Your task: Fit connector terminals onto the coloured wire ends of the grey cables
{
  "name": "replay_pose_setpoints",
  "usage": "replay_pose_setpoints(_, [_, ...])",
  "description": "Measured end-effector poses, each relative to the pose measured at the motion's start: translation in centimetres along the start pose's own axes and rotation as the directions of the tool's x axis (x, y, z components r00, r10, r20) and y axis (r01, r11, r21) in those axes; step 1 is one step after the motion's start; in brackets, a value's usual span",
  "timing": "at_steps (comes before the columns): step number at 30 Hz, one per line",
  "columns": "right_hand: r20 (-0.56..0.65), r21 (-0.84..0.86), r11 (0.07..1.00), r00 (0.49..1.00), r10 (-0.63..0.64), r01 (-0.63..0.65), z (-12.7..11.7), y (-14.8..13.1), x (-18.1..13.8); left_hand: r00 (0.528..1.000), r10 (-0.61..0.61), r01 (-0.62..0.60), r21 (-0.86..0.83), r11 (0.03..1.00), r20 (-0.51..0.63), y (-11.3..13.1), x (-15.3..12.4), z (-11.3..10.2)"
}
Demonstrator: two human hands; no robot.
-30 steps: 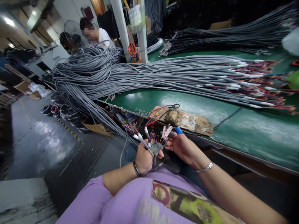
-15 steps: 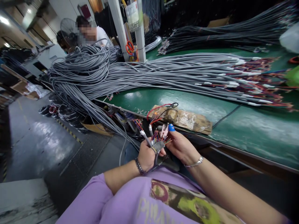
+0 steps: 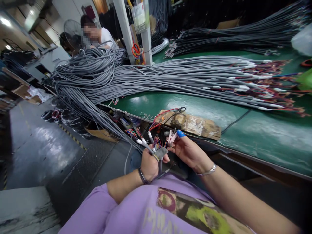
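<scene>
My left hand (image 3: 149,165) is closed around several grey cables (image 3: 146,144), a grey cover on its thumb. The cables' white-wrapped ends fan out upward, with stripped coloured wires (image 3: 133,132) spreading from them. Close beside it, my right hand (image 3: 188,151) has its fingers bent together near the wire tips, blue tape on one digit. A pale pink clip (image 3: 172,137) sits right at those fingers; whether they grip it or it stands behind them, I cannot tell. What the fingertips pinch is hidden.
A worn, taped wooden block (image 3: 195,125) with red and black leads lies at the bench's front edge. Grey cables (image 3: 170,74) stretch along the green bench (image 3: 268,126), a coil at left. Black cables (image 3: 219,39) lie behind. A co-worker (image 3: 107,37) sits beyond the posts.
My left hand has shifted slightly left with the cables, whose ends now spread wider apart. My right hand has moved a little to the right.
</scene>
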State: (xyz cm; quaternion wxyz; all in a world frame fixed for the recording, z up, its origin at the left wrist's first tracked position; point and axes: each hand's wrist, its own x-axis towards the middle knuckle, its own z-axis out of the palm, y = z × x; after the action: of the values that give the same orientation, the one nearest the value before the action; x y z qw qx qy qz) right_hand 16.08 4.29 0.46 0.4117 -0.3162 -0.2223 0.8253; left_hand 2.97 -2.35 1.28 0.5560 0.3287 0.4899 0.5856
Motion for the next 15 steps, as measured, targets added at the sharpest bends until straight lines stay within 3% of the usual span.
replay_pose_setpoints(9, [0.049, 0.029, 1.000, 0.999, 0.008, -0.009, -0.22, 0.27, 0.09, 1.000, -0.015, 0.016, 0.033, 0.999, -0.017, 0.03, 0.50, 0.53])
replay_pose_setpoints(15, [0.058, -0.003, 0.993, 0.992, -0.115, 0.115, 0.01, 0.74, 0.58, 1.000, -0.001, 0.000, 0.041, 0.999, 0.019, -0.36, 0.73, 0.72])
